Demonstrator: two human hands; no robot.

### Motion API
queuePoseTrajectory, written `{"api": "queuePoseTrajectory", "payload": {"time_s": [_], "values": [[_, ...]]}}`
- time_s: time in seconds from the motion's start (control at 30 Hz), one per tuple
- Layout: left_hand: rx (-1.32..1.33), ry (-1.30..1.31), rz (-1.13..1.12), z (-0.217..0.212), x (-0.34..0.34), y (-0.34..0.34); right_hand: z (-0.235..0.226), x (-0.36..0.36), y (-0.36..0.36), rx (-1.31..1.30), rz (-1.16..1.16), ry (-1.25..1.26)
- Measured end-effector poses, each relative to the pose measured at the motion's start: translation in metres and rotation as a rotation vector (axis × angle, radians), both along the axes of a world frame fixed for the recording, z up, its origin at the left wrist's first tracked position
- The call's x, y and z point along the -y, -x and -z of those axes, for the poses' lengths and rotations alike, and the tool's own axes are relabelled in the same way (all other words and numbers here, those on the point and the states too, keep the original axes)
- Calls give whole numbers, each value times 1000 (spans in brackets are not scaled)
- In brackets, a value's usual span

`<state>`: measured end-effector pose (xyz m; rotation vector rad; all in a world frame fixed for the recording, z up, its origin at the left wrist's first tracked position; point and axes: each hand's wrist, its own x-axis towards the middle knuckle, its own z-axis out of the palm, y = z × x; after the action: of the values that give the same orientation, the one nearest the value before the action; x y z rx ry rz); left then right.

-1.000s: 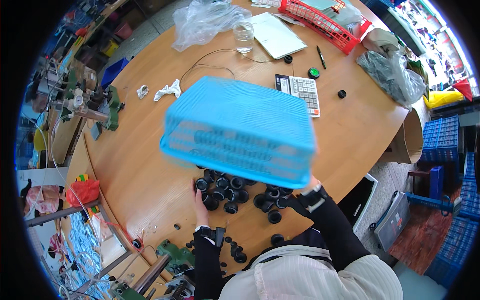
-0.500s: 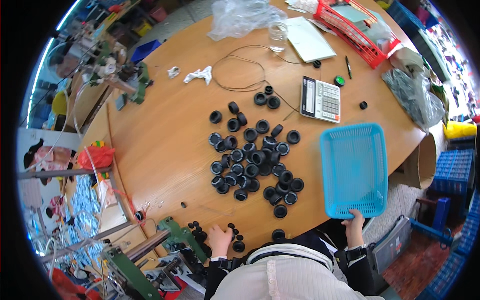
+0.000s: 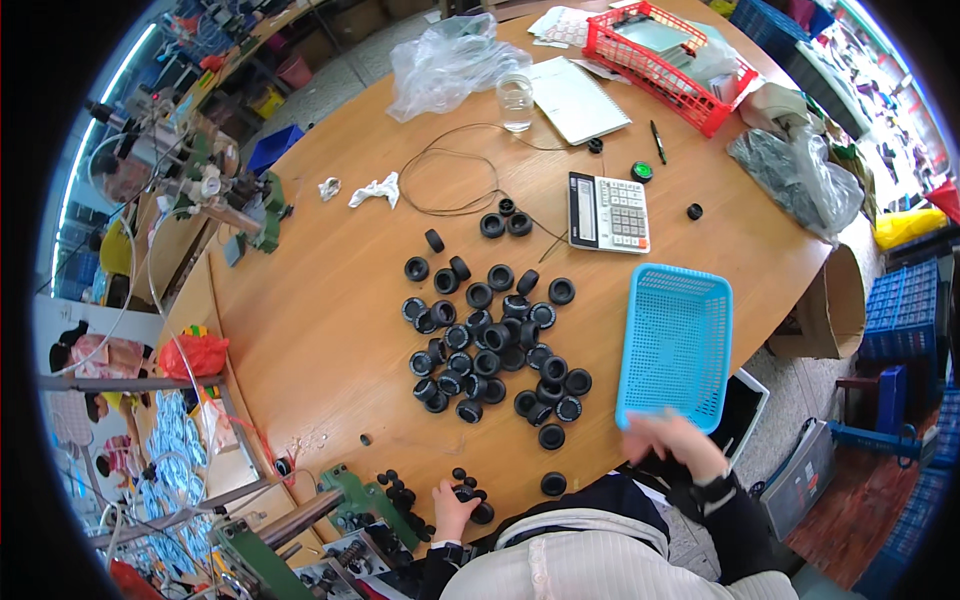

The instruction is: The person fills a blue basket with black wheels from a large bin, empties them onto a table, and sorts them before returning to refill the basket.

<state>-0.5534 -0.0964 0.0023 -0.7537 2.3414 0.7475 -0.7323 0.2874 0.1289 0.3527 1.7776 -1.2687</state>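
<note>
My left hand (image 3: 452, 512) is at the table's near edge, its thumb and fingers closed round a small black wheel (image 3: 463, 493). Beside it lie a black tyre (image 3: 482, 514) and several small black round parts (image 3: 402, 496). Blurred by motion, my right hand (image 3: 675, 442) is over the near end of a blue plastic basket (image 3: 627, 345), fingers stretched to the left and holding nothing. The basket has nothing in it. Left of it, a loose heap of black rubber tyres (image 3: 487, 362) spreads over the middle of the table. One more tyre (image 3: 553, 484) lies close to my body.
A calculator (image 3: 608, 212), notebook (image 3: 580, 100), glass jar (image 3: 515, 103) and red basket (image 3: 655, 65) are farther back. Thin cable (image 3: 445, 148) loops across the table (image 3: 310, 300). A green hand press (image 3: 350, 490) stands left of my left hand; a cardboard box (image 3: 833, 305) is beyond the right edge.
My right hand has let go of the basket's near rim and moved left over its near end. The basket sits lower. My left hand has closed round a small wheel. The whole view has shifted.
</note>
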Motion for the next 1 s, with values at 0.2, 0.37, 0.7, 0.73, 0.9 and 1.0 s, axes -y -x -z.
{"api": "queuePoseTrajectory", "payload": {"time_s": [0.2, 0.37, 0.7, 0.73, 0.9, 1.0], "values": [[-47, -2, -16, -3, -6, 9, 56, 56, 197, 363, 1151, 1055], [-87, -56, -18, 14, 0, -1, 188, 85, 264, 150, 1437, 1162], [-123, -192, -125, 22, 11, -14, 203, 82, 245, -234, 1588, 920], [-116, -185, -104, 23, 11, -14, 202, 76, 242, -284, 1586, 765], [0, -232, -149, 0, 9, 8, 175, 50, 240, -409, 1408, 595], [40, -189, -52, 0, 12, 10, 157, 39, 284, -447, 1303, 769]]}}
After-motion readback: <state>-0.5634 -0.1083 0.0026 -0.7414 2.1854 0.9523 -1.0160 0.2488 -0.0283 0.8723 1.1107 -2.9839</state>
